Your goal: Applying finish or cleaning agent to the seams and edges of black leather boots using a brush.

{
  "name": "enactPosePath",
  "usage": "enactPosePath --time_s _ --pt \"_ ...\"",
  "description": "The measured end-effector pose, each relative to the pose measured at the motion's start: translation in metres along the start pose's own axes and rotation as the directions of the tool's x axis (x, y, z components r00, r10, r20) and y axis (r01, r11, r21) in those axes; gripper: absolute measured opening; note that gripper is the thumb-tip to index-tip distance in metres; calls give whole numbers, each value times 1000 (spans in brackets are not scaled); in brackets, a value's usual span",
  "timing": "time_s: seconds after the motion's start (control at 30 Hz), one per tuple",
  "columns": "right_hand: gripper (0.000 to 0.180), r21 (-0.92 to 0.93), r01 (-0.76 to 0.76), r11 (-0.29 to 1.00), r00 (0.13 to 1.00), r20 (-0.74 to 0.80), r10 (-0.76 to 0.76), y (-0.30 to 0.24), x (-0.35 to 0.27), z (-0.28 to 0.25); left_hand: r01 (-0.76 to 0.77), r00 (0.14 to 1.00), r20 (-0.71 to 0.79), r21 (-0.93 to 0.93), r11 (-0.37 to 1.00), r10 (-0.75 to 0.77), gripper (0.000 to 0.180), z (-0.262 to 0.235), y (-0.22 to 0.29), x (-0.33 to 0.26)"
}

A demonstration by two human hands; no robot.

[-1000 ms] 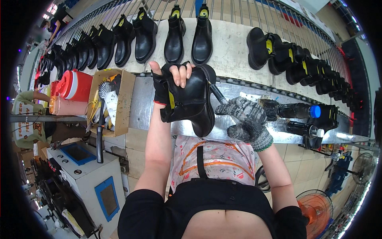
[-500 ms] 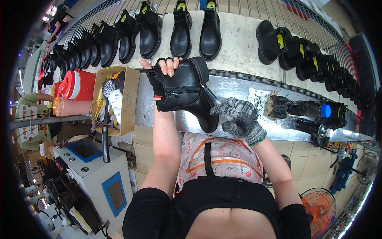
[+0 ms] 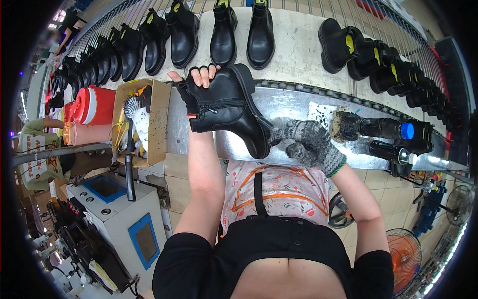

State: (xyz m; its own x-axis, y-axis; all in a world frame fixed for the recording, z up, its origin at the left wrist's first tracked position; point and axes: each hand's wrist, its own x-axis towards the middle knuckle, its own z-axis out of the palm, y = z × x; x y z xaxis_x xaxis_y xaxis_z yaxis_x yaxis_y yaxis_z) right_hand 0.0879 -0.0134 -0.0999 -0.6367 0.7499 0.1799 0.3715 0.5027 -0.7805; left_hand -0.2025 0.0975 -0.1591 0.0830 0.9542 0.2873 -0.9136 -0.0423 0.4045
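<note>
A black leather ankle boot [image 3: 219, 107] with a side zipper is held up on its side over the metal bench, its sole turned to the right. My left hand [image 3: 203, 76] grips it from inside and around the shaft, fingertips showing on the leather. On my right hand [image 3: 311, 142] is a grey knitted glove. Its fingers pinch a slim grey tool [image 3: 265, 122] whose tip meets the edge of the sole about midway along. The tool's exact kind cannot be made out.
Black boots [image 3: 222, 37] line the conveyor beyond the bench. A cardboard box [image 3: 158, 117] with a brush and scissors stands left, beside a red jug [image 3: 99, 105]. On the right are a stained block [image 3: 345, 125], a blue-capped bottle [image 3: 381, 128] and a smaller dark bottle [image 3: 386, 151].
The boot has shifted slightly up and left with my left hand. The tool tip has slid along the sole edge toward the toe.
</note>
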Motion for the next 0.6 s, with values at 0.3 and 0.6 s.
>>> enactPosePath --time_s 0.3,0.6 --pt "38 -106 -55 993 985 158 71 -29 -20 -23 33 999 1 65 997 -33 82 -3 1 4" --pt "31 344 -211 915 972 -24 233 -3 -63 5 105 967 -250 232 967 -45 87 -14 3 14"
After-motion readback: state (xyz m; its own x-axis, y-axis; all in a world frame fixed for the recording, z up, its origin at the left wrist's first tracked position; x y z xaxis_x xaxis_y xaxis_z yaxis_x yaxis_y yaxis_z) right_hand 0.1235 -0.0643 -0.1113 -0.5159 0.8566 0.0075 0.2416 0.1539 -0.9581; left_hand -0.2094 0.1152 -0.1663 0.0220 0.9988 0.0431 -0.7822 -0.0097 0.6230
